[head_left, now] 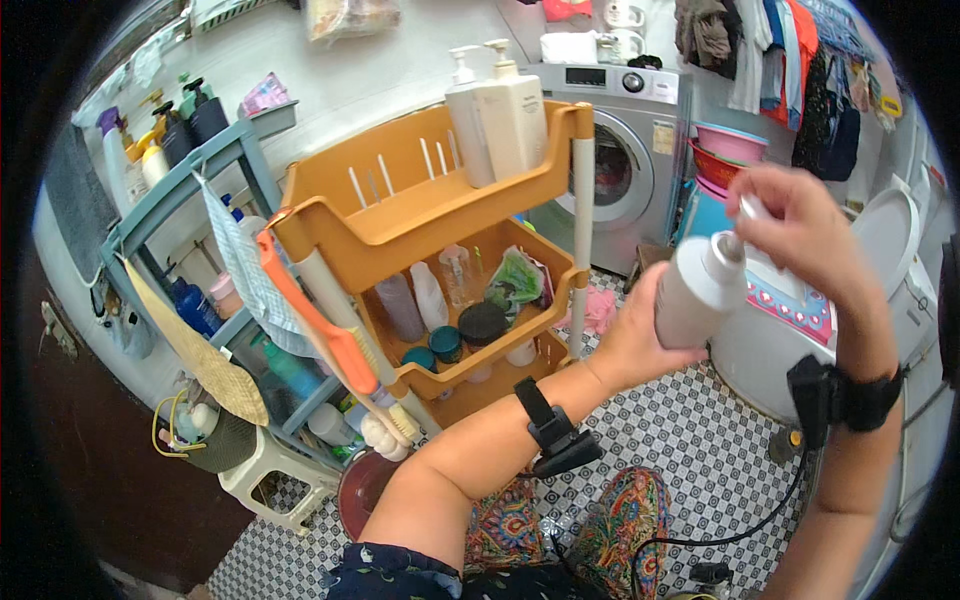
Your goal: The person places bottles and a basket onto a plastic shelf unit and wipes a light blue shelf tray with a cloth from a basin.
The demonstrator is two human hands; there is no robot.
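My left hand (640,335) is wrapped round a pale grey-white pump bottle (693,300), held up and slightly tilted above the tiled floor. Over the bottle's neck, my right hand (795,220) pinches its white pump head (757,210); the fingers are a little blurred. To the left, a two-tone pair of tall pump bottles, one white (466,120) and one cream (512,118), stands on the top tier of an orange plastic rack (420,215). Both my wrists wear black straps with small devices.
Jars, bottles and a green packet (517,278) fill the rack's lower tier. An orange-handled brush (320,325) hangs on its side. A blue shelf (240,150), white stool (285,480), washing machine (610,160), stacked basins (728,145) and toilet (760,355) surround me. A black cable crosses the floor.
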